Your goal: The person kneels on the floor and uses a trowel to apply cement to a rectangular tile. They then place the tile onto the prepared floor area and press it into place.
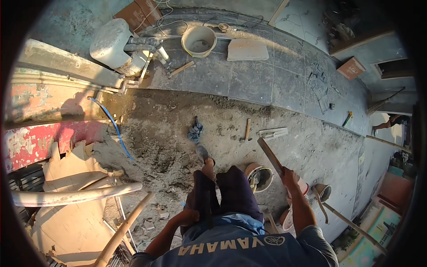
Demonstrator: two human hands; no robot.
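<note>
My right hand grips the lower end of a long, straight grey bar, angled up-left. Just left of it, a round bucket holds grey material and a tool. A hammer and a pale flat float lie on the rough ground beyond the bar. My left hand rests at my left thigh, fingers curled; whatever is in them is hidden. A crumpled blue rag lies past my foot.
A tiled ledge crosses ahead, bearing a bucket, a slab and pipes. A blue hose, cardboard and poles lie left. More buckets and a pole are right; someone's leg shows far right.
</note>
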